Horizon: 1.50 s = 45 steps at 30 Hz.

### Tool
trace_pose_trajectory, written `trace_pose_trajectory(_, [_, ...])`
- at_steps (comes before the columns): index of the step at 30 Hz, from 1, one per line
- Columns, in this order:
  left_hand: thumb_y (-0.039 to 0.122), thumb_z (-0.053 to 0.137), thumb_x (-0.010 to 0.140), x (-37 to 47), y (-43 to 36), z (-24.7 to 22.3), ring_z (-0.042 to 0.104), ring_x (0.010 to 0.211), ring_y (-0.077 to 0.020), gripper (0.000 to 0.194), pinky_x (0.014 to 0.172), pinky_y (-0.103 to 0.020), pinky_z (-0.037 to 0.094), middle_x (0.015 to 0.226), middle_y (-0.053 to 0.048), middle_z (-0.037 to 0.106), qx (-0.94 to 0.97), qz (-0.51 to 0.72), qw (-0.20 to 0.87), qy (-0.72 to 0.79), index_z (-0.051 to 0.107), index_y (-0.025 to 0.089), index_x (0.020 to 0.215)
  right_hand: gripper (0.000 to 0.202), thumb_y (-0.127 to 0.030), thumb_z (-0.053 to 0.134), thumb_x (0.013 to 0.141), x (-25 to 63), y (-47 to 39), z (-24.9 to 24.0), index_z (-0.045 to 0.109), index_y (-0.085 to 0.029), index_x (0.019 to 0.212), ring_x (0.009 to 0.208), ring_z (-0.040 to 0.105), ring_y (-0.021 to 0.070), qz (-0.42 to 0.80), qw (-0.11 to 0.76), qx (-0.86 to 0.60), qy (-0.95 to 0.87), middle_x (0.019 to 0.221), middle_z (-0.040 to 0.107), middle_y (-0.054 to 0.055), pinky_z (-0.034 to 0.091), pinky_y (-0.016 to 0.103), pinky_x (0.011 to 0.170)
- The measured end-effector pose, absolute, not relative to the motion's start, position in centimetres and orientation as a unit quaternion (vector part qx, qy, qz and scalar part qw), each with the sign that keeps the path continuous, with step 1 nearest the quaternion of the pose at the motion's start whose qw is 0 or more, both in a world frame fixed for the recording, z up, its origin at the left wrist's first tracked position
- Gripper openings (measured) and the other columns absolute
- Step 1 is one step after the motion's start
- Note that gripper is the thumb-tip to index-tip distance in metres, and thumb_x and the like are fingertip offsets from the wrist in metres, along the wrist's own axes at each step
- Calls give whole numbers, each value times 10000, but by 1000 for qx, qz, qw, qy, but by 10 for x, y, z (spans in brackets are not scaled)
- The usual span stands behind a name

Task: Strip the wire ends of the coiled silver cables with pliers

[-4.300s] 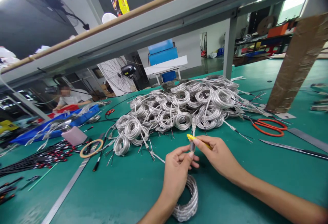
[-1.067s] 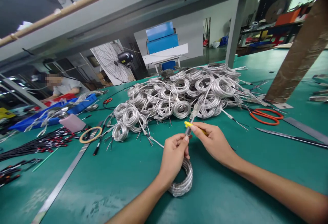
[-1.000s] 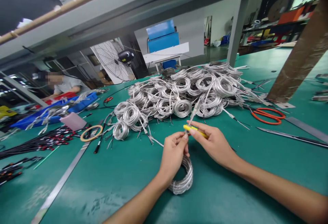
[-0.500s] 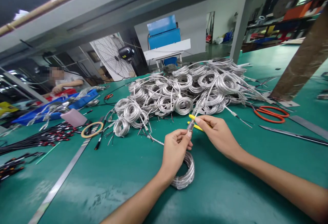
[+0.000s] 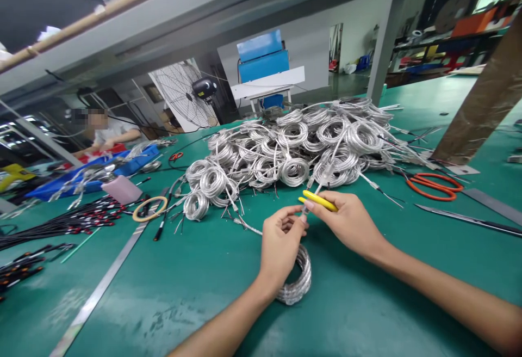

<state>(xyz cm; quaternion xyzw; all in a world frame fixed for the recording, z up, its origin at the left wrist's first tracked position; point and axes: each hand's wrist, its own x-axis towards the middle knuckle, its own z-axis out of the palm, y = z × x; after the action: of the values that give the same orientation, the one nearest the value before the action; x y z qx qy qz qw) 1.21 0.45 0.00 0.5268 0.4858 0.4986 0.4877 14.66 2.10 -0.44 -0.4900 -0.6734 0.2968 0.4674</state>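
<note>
The left hand point(image 5: 281, 242) is at the middle of the green table point(image 5: 220, 308), its thumb and forefinger pinching a slim cable end point(image 5: 305, 211) while the other fingers curl loosely behind. The right hand point(image 5: 353, 221) meets it from the other side, thumb pressed along a yellow tool point(image 5: 321, 201) and fingers wrapped beneath — the tool's two yellow tips point at the left fingertips, just beside the cable end, with a narrow gap between them. Whether the tool touches the cable is too small to tell.

Under the left hand and partly hidden by it, a silver coil point(image 5: 300, 286) lies on the table. Beyond both hands spreads a heap of clear-jacketed coils point(image 5: 263, 169), stripped wires poking out along its edges.

To the right lie orange-handled scissors point(image 5: 433, 186), a pointed blade with a black handle point(image 5: 468, 219) and a flat grey strip point(image 5: 495, 207). On the left are a long steel ruler point(image 5: 101, 289), a tape ring point(image 5: 149, 219) over its far end, a pink bottle point(image 5: 121, 189), a bundle of black cables point(image 5: 69, 221) and a blue tray point(image 5: 67, 187) — behind that tray sits a co-worker point(image 5: 118, 127) in a light top, near a large fan point(image 5: 179, 96)
</note>
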Motion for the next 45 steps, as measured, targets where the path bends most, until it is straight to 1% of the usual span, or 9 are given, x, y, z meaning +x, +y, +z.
trace_pose_trajectory(5, [200, 470, 738, 8, 8, 3, 467, 497, -83, 208, 512, -198, 361, 593, -11, 571, 510, 477, 549, 460, 607, 94, 854, 264, -365, 465, 829, 150, 24, -4, 608, -143, 818, 636, 476, 133, 351, 464, -410, -702, 709, 563, 4, 361, 225, 563])
trace_pose_trajectory(11, [286, 440, 804, 6, 11, 6, 404, 486, -69, 238, 505, -200, 299, 621, -15, 561, 557, 421, 590, 405, 594, 110, 760, 265, -384, 466, 831, 151, 26, -4, 593, -156, 786, 708, 522, 157, 416, 458, -362, -697, 700, 569, 8, 402, 234, 625])
trace_pose_trajectory(16, [332, 485, 809, 2, 12, 4, 388, 486, -62, 282, 490, -194, 269, 651, -16, 553, 570, 413, 595, 388, 599, 98, 917, 282, -395, 494, 814, 150, 27, -4, 605, -140, 858, 643, 500, 133, 399, 468, -385, -688, 708, 563, 4, 390, 220, 568])
trace_pose_trajectory(23, [299, 512, 796, 7, 8, 3, 411, 481, -71, 307, 490, -187, 323, 612, -19, 562, 575, 450, 532, 428, 593, 74, 989, 340, -412, 489, 819, 147, 22, -7, 590, -164, 1029, 785, 564, 183, 368, 486, -422, -671, 894, 623, 42, 446, 259, 656])
trace_pose_trajectory(28, [222, 505, 787, 10, 0, 3, 431, 501, -80, 241, 464, -172, 333, 577, 8, 544, 589, 481, 453, 465, 614, 103, 966, 428, -396, 416, 858, 145, 12, -15, 483, -169, 1214, 709, 597, 180, 341, 453, -421, -708, 765, 646, 33, 474, 272, 624])
trace_pose_trajectory(35, [242, 513, 789, 9, -4, 3, 435, 500, -79, 226, 460, -167, 344, 591, 0, 583, 600, 474, 411, 497, 637, 117, 930, 386, -401, 527, 802, 145, 17, -16, 568, -195, 1126, 806, 607, 188, 358, 470, -422, -688, 932, 651, 46, 492, 268, 669])
trace_pose_trajectory(40, [264, 551, 766, 13, -5, 1, 436, 479, -78, 251, 454, -169, 353, 590, -6, 597, 595, 467, 408, 510, 633, 123, 956, 354, -415, 441, 850, 145, 24, -7, 669, -148, 808, 753, 580, 180, 363, 492, -400, -682, 788, 650, 30, 451, 269, 684])
trace_pose_trajectory(43, [234, 546, 763, 14, -4, 1, 456, 489, -81, 222, 467, -167, 366, 586, -1, 595, 588, 475, 408, 512, 635, 126, 935, 340, -416, 445, 850, 145, 20, -9, 650, -160, 939, 758, 556, 170, 359, 492, -412, -677, 774, 622, 23, 433, 258, 675])
trace_pose_trajectory(45, [194, 529, 762, 13, -3, 1, 457, 492, -78, 203, 478, -164, 370, 577, 10, 581, 585, 486, 407, 506, 637, 127, 920, 391, -424, 471, 834, 144, 16, -13, 564, -181, 1125, 621, 518, 137, 355, 465, -425, -691, 636, 552, -12, 402, 225, 551])
